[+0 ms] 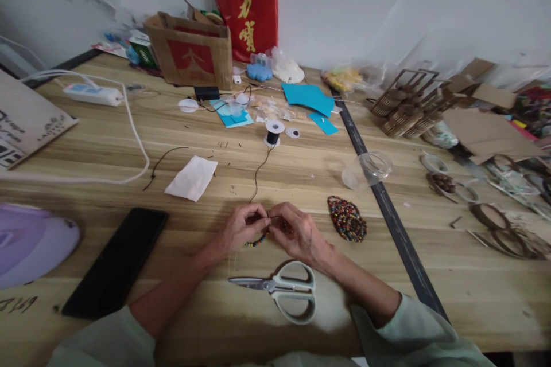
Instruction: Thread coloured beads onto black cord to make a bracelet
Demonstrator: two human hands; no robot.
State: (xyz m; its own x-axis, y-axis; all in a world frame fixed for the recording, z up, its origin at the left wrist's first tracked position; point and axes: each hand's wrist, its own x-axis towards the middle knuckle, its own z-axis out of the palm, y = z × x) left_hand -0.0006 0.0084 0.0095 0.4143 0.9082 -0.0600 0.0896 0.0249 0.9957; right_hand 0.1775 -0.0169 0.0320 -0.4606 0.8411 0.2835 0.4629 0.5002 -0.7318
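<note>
My left hand (pixel 244 226) and my right hand (pixel 299 232) meet over the middle of the table, fingertips nearly touching. Both pinch a thin black cord (pixel 257 175), which runs back to a white-flanged spool of black cord (pixel 273 136). Below my fingers hangs a short curve of a multicoloured beaded string (pixel 257 241), partly hidden by the hands. A coiled heap of beaded strands (pixel 348 219) lies to the right of my right hand. Closer to me rests a pair of scissors (pixel 279 285) with pale handles, blades pointing left.
At left are a black phone (pixel 116 264), a lavender cap (pixel 38 243), a white paper (pixel 191 178) and a power strip (pixel 92 94). Behind stand a cardboard box (pixel 189 51) and blue cards (pixel 307 97). Clear round lids (pixel 376 166) and small woven baskets (pixel 400 109) lie at right.
</note>
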